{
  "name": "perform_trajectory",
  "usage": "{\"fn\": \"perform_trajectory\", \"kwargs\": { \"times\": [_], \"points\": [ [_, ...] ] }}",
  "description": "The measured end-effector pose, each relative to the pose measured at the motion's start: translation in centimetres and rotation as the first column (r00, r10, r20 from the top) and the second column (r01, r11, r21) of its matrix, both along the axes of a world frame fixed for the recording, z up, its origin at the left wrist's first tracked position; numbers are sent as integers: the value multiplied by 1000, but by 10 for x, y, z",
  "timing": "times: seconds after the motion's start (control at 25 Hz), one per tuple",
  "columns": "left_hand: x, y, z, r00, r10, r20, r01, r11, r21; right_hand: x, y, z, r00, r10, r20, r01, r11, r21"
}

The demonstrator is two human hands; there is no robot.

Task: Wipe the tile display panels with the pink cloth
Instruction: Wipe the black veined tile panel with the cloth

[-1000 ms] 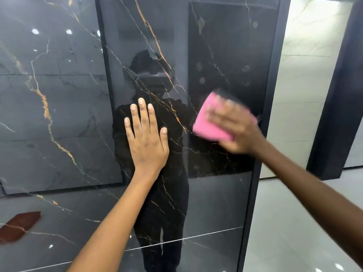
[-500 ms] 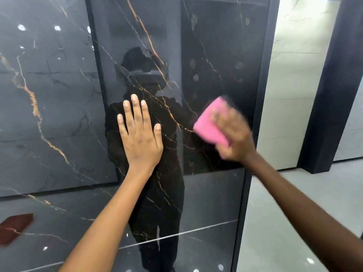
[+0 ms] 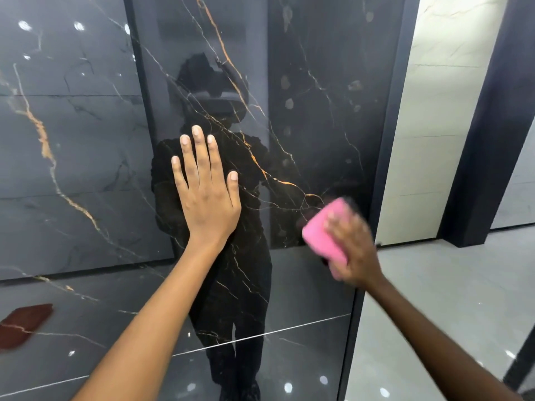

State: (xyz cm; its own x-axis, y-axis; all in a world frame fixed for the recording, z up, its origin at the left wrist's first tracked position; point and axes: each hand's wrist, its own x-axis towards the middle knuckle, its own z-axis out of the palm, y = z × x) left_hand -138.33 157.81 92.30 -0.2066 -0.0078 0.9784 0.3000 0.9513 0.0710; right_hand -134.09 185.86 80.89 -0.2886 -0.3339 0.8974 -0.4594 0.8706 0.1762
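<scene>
Panel frame stands just beside pink cloth, cream tile beyond.

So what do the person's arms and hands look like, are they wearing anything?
Both arms are bare, with no sleeves in view. The left hand has no glove, ring, or watch, and its short nails show. The right hand is blurred; no glove or wristband shows on it.
</scene>
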Motion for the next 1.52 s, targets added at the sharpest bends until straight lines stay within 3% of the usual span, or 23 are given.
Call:
{"fn": "perform_trajectory", "kwargs": {
  "times": [0.08, 0.16, 0.32, 0.4, 0.56, 0.68, 0.72, 0.8, 0.84, 0.88, 0.92, 0.96, 1.0, 1.04, 1.12, 1.2, 1.24, 1.28, 1.32, 1.36, 1.4, 1.48, 1.52],
  "points": [
    [2, 0, -1, 1000, -5, -5, 5, 1000, 16, -12, -1, 59, 995, -36, -92, 13, 971, -238],
    [2, 2, -4, 1000, -8, -5, 8, 1000, 23, -19, -8, 57, 984, -122, -127, 70, 934, -350],
    [8, -3, 4, 995, -94, 21, 94, 996, -2, 5, -12, -54, 985, -160, 70, 170, 969, -178],
    [18, -10, -19, 984, -173, 28, 174, 984, -26, 22, -7, -80, 975, -170, 146, 186, 977, -102],
    [34, -25, -126, 967, -172, 189, 164, 985, 59, 7, -9, 19, 977, -202, -65, 186, 964, -192],
    [17, -33, -169, 966, -130, 225, 136, 991, -9, -16, -46, 70, 962, -182, -203, 141, 969, -203],
    [11, -35, -172, 971, -122, 205, 128, 992, -16, -22, -58, 51, 966, -145, -216, 113, 981, -155],
    [5, -34, -175, 986, -94, 141, 99, 995, -30, -19, -72, -29, 982, -55, -179, 81, 987, 141],
    [3, -34, -176, 989, -89, 119, 93, 995, -32, -10, -68, -74, 990, -61, -131, 104, 929, 356],
    [2, -35, -178, 988, -105, 110, 108, 994, -24, 0, -57, -111, 992, -99, -74, 124, 809, 574],
    [2, -36, -180, 987, -121, 101, 123, 992, -18, 8, -44, -130, 989, -147, -28, 122, 682, 721],
    [2, -36, -182, 988, -126, 86, 129, 991, -24, 10, -33, -130, 988, -152, -8, 103, 635, 765],
    [1, -35, -184, 990, -120, 72, 123, 992, -32, 7, -28, -112, 992, -110, -62, 120, 679, 724],
    [0, -34, -184, 991, -114, 65, 116, 993, -35, 2, -31, -81, 992, -68, -103, 117, 788, 604],
    [-1, -35, -182, 993, -103, 60, 105, 994, -41, -9, -46, -4, 984, -25, -179, 54, 986, 161],
    [1, -34, -180, 993, -96, 67, 99, 994, -50, -18, -70, 27, 986, -34, -163, 15, 993, -119],
    [3, -34, -180, 992, -105, 75, 108, 993, -46, -19, -80, 12, 981, -47, -188, 31, 995, -90],
    [3, -35, -181, 991, -114, 71, 117, 992, -48, -20, -84, -26, 983, -54, -174, 71, 993, 96],
    [2, -36, -182, 991, -112, 69, 116, 992, -49, -15, -82, -73, 988, -56, -145, 106, 927, 361],
    [2, -36, -183, 992, -107, 70, 111, 993, -48, -4, -74, -114, 994, -82, -75, 111, 799, 591],
    [1, -36, -183, 992, -105, 69, 109, 993, -48, 7, -62, -134, 991, -136, -13, 105, 695, 711],
    [1, -35, -184, 992, -110, 61, 113, 992, -49, 7, -44, -116, 996, -87, 7, 56, 697, 715],
    [1, -35, -184, 992, -108, 60, 111, 993, -50, 0, -41, -86, 998, -43, -47, 63, 781, 621]
  ]
}}
